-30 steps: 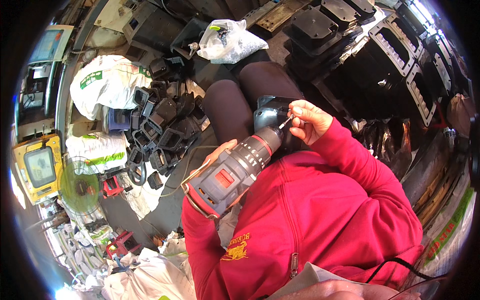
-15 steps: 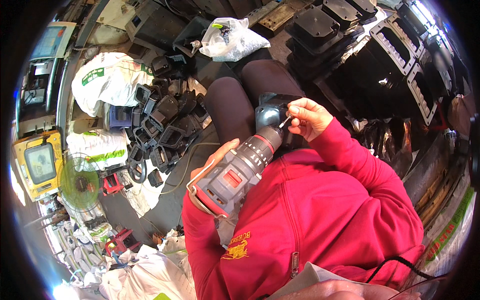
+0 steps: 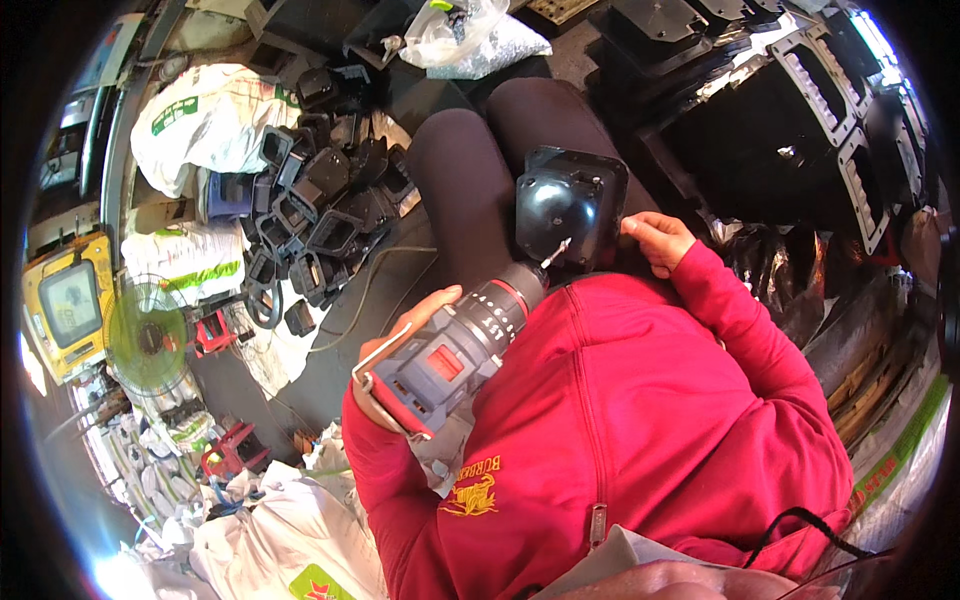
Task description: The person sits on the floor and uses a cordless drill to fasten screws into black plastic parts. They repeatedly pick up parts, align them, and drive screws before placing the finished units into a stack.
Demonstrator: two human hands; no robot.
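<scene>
My left hand is wrapped round a grey and red cordless drill, mostly hidden beneath it. From its chuck a thin bit with a pale tip points at the lower part of a glossy black square cover across my thighs. Whether the tip touches the cover, I cannot tell. At the cover's right edge, my right hand pinches the rim between thumb and curled fingers.
Left of my legs lies a heap of black frame-like parts beside a white sack. A clear bag of small bits sits past my knees. Black panels stand at right; a green fan is far left.
My right hand has left the drill's bit and moved down and right to the cover's edge. More of the cover shows, tilted up toward me. The drill has shifted slightly left.
</scene>
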